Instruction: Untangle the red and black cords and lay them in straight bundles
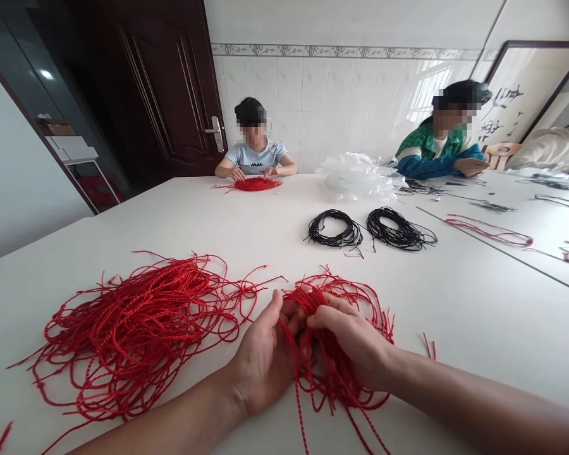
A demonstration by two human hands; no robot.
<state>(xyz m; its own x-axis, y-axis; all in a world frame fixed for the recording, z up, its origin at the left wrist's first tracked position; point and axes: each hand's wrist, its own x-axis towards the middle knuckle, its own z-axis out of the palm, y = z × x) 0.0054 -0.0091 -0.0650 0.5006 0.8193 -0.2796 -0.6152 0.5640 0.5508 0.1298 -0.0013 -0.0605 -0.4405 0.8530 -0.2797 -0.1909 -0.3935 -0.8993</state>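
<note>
A bundle of red braided cords (334, 370) lies looped on the white table (246, 227) in front of me, its loose ends hanging toward the table's near side. My right hand (348, 325) is closed around the top of the bundle, thumb pressed over the strands. From the other side my left hand (275, 347) cups the same cords, thumb raised and fingers curled behind them; its fingertips are partly hidden by the strands. Left of my hands spreads a larger tangled heap of red cords (146, 316), with knotted ends sticking out.
Two black cord coils (334, 229) lie beyond my hands, near a pile of clear plastic bags (355, 177). Across the table a person (253, 155) handles red cords. Another person (439, 145) sits at the right. Red cord scraps (429, 346) lie to the right.
</note>
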